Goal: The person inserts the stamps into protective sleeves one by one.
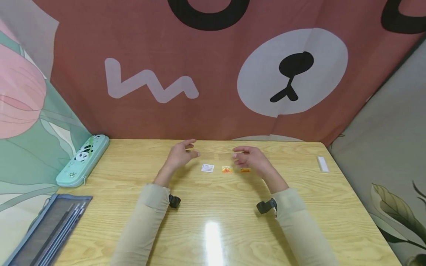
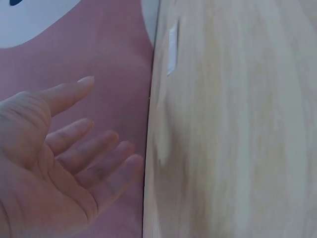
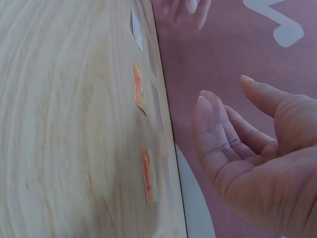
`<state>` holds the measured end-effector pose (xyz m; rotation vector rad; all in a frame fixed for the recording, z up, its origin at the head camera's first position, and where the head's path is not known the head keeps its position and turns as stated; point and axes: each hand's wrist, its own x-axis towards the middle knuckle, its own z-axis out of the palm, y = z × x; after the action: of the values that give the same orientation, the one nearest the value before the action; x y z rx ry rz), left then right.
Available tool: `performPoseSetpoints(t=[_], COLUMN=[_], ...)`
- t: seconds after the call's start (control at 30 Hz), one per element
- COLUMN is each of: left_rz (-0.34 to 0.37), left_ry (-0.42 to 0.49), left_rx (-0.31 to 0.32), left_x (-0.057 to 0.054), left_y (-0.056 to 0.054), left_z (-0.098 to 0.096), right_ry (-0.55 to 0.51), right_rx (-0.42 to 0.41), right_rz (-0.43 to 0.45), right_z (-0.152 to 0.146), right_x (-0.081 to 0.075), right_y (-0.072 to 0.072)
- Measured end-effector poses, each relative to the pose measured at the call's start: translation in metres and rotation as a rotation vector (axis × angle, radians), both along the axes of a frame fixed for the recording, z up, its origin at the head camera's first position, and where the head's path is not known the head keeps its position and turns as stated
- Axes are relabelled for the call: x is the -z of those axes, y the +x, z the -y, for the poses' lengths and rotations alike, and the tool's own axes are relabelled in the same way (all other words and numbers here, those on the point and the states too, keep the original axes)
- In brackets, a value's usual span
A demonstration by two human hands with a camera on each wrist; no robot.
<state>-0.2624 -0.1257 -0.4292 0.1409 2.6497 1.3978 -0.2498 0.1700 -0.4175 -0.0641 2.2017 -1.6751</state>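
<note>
A row of small flat rectangular pieces lies on the wooden table (image 1: 213, 199): a whitish one (image 1: 208, 168) with a grey print, an orange-yellow one (image 1: 227, 169), and a second orange-yellow one (image 1: 245, 170). My left hand (image 1: 179, 154) hovers to the left of the whitish piece, its fingers loosely bent and holding nothing. Above the rightmost piece hangs my right hand (image 1: 253, 159), partly covering it in the head view. In the right wrist view that hand (image 3: 257, 163) has relaxed, empty fingers, apart from the pieces. The prints are too small to read.
A mint pencil case (image 1: 83, 160) with a panda print stands at the left edge. In front of it lies a mesh zip pouch (image 1: 63, 221) with long thin items inside. A small white block (image 1: 323, 164) lies at the right. A printed cloth (image 1: 216, 118) hangs behind the table.
</note>
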Motion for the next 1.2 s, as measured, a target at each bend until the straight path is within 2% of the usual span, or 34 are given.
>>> performPoseSetpoints(t=[0.13,0.3,0.57,0.77,1.0,1.2], left_rz=[-0.005,0.033,-0.001,0.013,-0.003,0.01], left_ry=[-0.043,-0.051,-0.151,-0.19,-0.353,-0.364], left_rx=[0.034,0.053,0.025,0.011,0.001,0.008], left_x=[0.001,-0.001,0.003,0.005,0.003,0.003], left_y=[0.0,-0.002,-0.005,-0.005,-0.007,-0.008], left_z=[-0.006,-0.008,-0.008,-0.011,-0.012,-0.012], right_ry=[-0.001,0.014,0.059,0.13,0.178,0.23], right_rx=[-0.006,-0.02,-0.068,-0.1,-0.099,-0.111], right_rz=[-0.014,-0.043,-0.097,-0.1,-0.124,-0.152], right_z=[0.008,0.015,0.027,0.039,0.048,0.055], right_x=[0.002,0.005,0.014,0.018,0.02,0.023], right_y=[0.0,0.0,0.001,0.003,0.005,0.007])
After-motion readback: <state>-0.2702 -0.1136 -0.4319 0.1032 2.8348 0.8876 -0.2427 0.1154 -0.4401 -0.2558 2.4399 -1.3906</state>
